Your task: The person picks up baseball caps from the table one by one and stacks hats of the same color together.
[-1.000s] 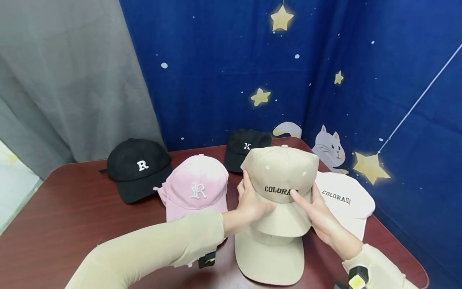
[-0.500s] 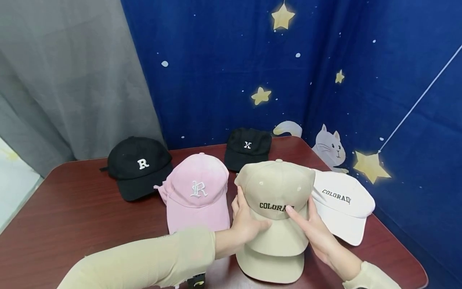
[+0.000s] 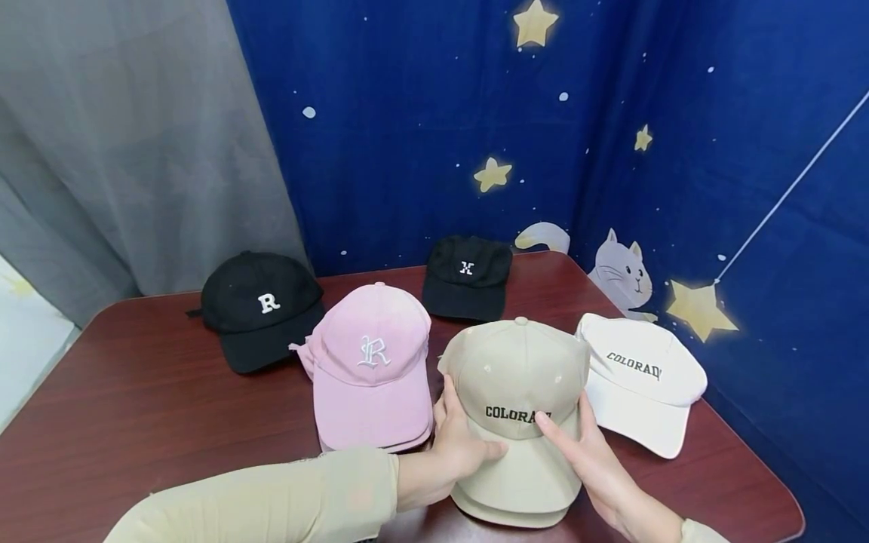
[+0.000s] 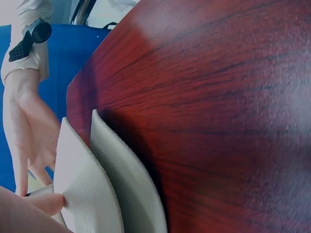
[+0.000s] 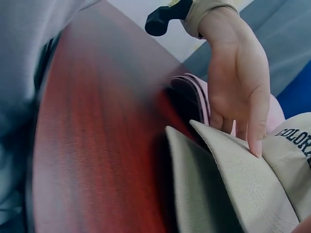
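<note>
A beige baseball cap (image 3: 521,369) with dark lettering on its front is held between both hands, over a second beige cap (image 3: 509,518) whose brim shows below it. My left hand (image 3: 456,445) grips the upper cap's left side, thumb on the brim. On the other side my right hand (image 3: 600,464) holds it, the thumb lying over the end of the lettering. In the left wrist view a narrow gap parts the upper brim (image 4: 85,179) from the lower brim (image 4: 127,179). Most of the lower cap's crown is hidden.
Pink caps (image 3: 372,407), one over another, stand just left of the hands. A white cap (image 3: 645,377) sits at the right. Farther back are a black cap with an R (image 3: 258,302) and a smaller black cap (image 3: 468,283). All lie on the reddish-brown table (image 3: 170,407).
Both hands have lowered the upper beige cap onto the lower one, and less of the lower brim shows now. The other caps stay where they were.
</note>
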